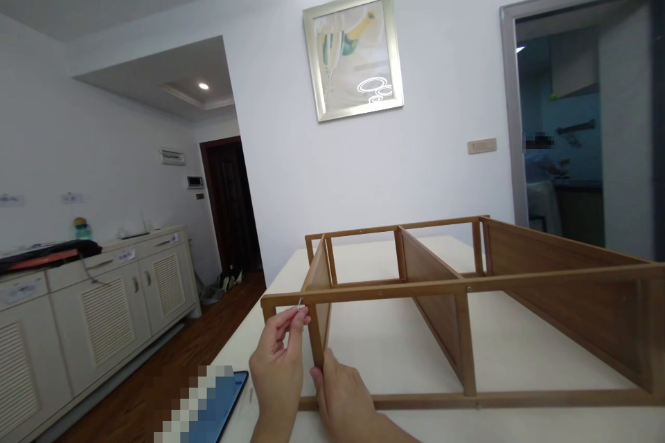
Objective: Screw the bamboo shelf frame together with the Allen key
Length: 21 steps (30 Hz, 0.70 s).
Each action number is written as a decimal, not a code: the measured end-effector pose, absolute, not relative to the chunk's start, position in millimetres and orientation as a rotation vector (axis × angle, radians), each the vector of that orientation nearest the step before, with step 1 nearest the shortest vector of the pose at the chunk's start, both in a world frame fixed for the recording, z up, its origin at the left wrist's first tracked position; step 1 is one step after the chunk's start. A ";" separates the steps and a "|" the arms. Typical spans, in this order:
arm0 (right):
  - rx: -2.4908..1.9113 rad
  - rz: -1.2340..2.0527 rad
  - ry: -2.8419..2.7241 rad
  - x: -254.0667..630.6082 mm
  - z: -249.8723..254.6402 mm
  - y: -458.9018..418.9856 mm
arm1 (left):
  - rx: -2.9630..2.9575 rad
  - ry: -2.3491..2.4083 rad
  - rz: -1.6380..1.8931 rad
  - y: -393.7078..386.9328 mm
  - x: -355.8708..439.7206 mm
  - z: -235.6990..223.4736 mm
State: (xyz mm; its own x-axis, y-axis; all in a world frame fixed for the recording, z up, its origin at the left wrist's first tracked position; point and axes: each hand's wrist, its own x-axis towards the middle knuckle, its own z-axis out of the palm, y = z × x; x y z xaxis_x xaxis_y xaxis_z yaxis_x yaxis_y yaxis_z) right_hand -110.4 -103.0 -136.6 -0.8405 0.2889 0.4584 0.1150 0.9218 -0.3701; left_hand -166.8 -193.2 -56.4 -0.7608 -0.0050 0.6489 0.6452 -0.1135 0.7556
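Note:
A brown wooden shelf frame (364, 293) lies on its side across a white table. Near its left end, my left hand (280, 353) pinches a small bent silver hex key (300, 303) between thumb and fingertips. The key's tip is at the frame's upper rail; whether it sits in a bolt is too small to tell. Lower down, my right hand (343, 391) is wrapped round the lower part of a short wooden crosspiece (316, 336), beside the leftmost shelf panel (323, 322). Part of that crosspiece is hidden behind the fingers.
The white table (519, 422) carries the frame, with a phone-like screen (221, 408), partly pixelated, at its left edge. White cabinets (109, 304) line the left wall. Middle panel (436, 304) and right panel (566, 291) stand inside the frame. A doorway (512, 118) is at right.

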 end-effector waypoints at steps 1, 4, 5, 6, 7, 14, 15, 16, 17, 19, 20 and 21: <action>-0.288 0.451 -2.555 -110.2 -136.4 -103.0 | -0.697 -1.715 -1.927 -193.4 -166.4 -55.6; -0.275 0.451 -2.548 -110.1 -136.6 -103.0 | -0.679 -1.740 -1.922 -194.3 -166.5 -54.5; -0.273 0.449 -2.544 -110.1 -136.9 -103.1 | -0.678 -1.756 -1.919 -194.7 -166.6 -54.3; -0.271 0.448 -2.541 -110.2 -137.3 -103.1 | -0.677 -1.775 -1.918 -195.0 -166.6 -53.8; -0.267 0.449 -2.538 -110.3 -137.7 -103.1 | -0.675 -1.789 -1.925 -195.5 -166.3 -53.1; -0.230 0.543 -2.488 -111.8 -141.7 -100.7 | -0.630 -1.768 -2.130 -198.0 -163.8 -44.1; -0.235 0.545 -2.489 -112.1 -141.9 -100.5 | -0.626 -1.770 -2.146 -198.2 -164.2 -43.4; -0.241 0.545 -2.495 -112.4 -141.9 -100.5 | -0.624 -1.772 -2.157 -198.2 -165.0 -43.0; -0.246 0.541 -2.504 -112.6 -141.6 -100.7 | -0.626 -1.772 -2.165 -198.1 -166.0 -42.9; -0.258 0.526 -2.531 -112.5 -140.4 -101.1 | -0.631 -1.764 -2.194 -197.5 -168.4 -43.2; -0.264 0.514 -2.542 -112.3 -139.6 -101.3 | -0.636 -1.754 -2.223 -197.0 -169.7 -43.3; -0.265 0.503 -2.551 -112.1 -138.7 -101.3 | -0.646 -1.738 -2.266 -196.6 -170.9 -43.4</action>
